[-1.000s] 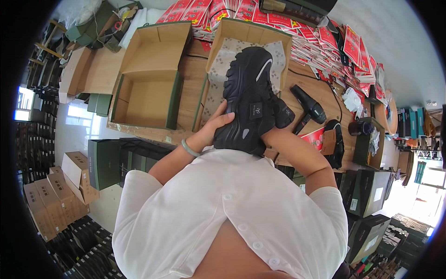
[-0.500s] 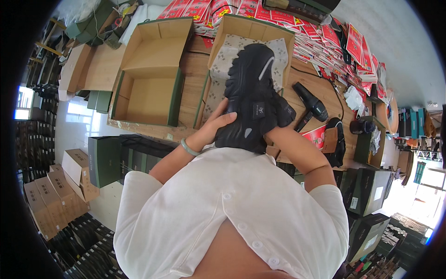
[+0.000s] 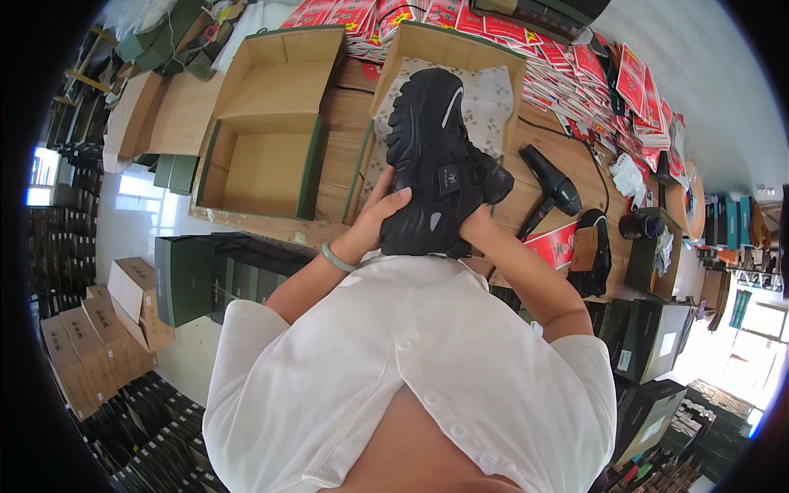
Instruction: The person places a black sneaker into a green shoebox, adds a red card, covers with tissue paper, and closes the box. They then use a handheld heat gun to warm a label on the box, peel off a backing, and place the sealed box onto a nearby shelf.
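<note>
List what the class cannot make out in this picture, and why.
Head view:
Right hand: fingers hidden by the black shoe; their grip cannot be told.
Left hand: fingertips hidden behind the shoe.
Patterned paper: partly covered by the shoe.
Dark box: cut off by the top edge.

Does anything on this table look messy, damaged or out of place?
Mostly the red packets along the far side: they sprawl in a slanting, overlapping heap, not neat stacks. A crumpled white wad near their right end looks discarded. The held black shoe shows no visible damage.
</note>
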The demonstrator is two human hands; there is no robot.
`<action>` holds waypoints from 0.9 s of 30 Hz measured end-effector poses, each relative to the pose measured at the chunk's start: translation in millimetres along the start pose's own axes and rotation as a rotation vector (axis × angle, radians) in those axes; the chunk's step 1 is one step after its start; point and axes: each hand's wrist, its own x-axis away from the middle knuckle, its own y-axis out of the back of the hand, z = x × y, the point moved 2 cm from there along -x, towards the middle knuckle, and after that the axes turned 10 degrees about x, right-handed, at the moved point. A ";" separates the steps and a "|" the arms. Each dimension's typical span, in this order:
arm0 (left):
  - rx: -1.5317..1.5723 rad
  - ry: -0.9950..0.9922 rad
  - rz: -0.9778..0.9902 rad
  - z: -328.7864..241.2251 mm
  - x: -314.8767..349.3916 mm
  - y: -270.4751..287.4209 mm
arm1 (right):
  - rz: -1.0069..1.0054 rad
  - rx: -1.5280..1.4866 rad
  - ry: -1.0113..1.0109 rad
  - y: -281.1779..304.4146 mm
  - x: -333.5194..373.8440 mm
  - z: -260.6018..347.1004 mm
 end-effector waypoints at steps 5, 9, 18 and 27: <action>-0.226 -0.305 0.003 3.3 -7.5 -1.0 | -0.211 0.256 -0.037 10.7 51.3 36.1; -0.609 -0.475 -0.042 32.7 -23.5 32.0 | -0.626 0.598 0.036 1.7 28.0 59.1; -0.928 -0.880 -0.587 14.7 7.3 111.1 | -0.678 1.450 -0.150 86.5 -2.8 9.0; -1.602 -0.643 -0.233 48.3 16.2 121.9 | -0.265 1.449 -0.517 134.6 -4.1 -83.0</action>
